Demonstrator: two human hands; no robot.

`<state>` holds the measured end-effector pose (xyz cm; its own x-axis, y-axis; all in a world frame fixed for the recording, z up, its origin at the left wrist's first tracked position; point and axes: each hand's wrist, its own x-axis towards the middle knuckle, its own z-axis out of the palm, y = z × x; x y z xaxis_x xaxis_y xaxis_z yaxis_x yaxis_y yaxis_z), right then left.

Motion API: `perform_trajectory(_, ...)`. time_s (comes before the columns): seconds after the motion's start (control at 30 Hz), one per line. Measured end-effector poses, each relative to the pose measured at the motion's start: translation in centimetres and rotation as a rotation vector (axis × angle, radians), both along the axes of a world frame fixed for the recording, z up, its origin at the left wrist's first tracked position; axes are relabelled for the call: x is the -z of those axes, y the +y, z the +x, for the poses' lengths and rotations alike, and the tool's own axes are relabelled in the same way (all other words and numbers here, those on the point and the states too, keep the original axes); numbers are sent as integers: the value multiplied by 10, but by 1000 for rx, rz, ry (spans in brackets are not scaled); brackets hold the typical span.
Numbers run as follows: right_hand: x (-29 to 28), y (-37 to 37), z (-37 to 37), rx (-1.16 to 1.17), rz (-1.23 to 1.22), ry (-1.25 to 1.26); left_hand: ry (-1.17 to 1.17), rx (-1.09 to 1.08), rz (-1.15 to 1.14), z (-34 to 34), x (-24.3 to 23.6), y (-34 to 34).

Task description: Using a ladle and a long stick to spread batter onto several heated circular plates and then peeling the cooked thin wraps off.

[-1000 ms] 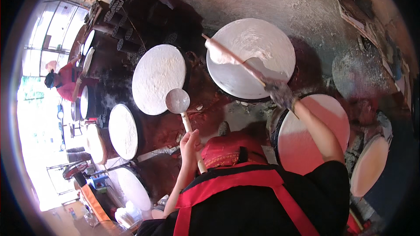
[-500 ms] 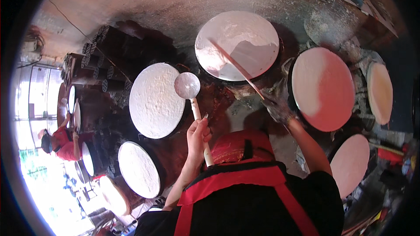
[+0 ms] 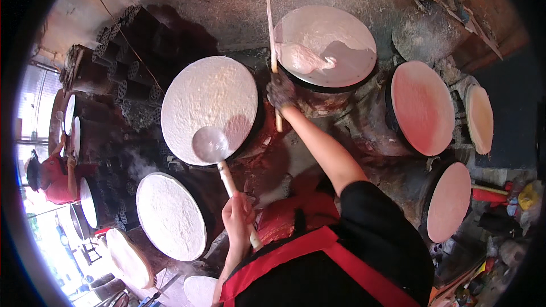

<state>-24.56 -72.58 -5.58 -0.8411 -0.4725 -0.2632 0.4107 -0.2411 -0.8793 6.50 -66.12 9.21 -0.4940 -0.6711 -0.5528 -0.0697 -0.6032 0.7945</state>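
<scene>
one ladle [image 3: 210,144] and one slim pale stick [image 3: 271,28], both firmly grasped
the left hand [image 3: 239,212] wraps the ladle's pale cylindrical handle [image 3: 226,177], its rounded bowl above a bumpy white disc [image 3: 196,99]; the dark-gloved right hand [image 3: 280,90] clasps the stick beside a round griddle [image 3: 362,63], where a glossy, creamy lump [image 3: 301,59] lies.

Ladle [image 3: 210,144]: round bowl over near edge of white-coated griddle [image 3: 205,96], pale handle slanting. Wooden stick [image 3: 271,34]: pointing away, beside left rim of far griddle [image 3: 364,65]. Batter [image 3: 300,58]: pale, heaped thereon.
</scene>
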Motion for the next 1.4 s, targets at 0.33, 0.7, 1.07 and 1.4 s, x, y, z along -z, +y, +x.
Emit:
perform_trajectory(0.33,43,46,33,223,550,-22,8,72,-101,11,-7,-5)
perform_trajectory(0.7,-4,134,-20,164,-397,-462,83,270,-74,-26,-11,15)
perform_trajectory(1.07,2,255,-25,23,191,-285,76,268,-29,-71,-13,47)
perform_trajectory(1.4,5,308,-66,-260,222,-175,151,162,37,-157,-29,107)
